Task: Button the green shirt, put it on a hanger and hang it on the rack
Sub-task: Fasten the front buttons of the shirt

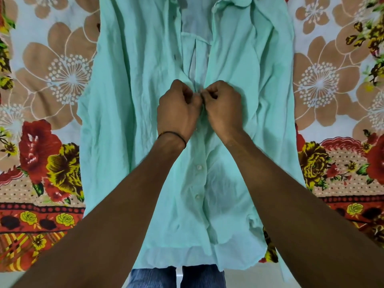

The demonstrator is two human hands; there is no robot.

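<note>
Floral bedsheet (52, 80), w/ green shirt (135, 100) flat on it, hem near, collar end far; left hand (176, 109) & right hand (223, 107) touching mid-front, each pinching a placket edge; placket runs straight away, open part beyond both hands, done-up buttons (199, 167) nearer wrists

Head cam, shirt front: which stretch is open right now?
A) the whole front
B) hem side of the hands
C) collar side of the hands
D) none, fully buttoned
C: the left hand and right hand pinch the front edges mid-shirt. Beyond them the green shirt gapes open up to the collar, while fastened buttons show on the closed part nearer the person.
</note>
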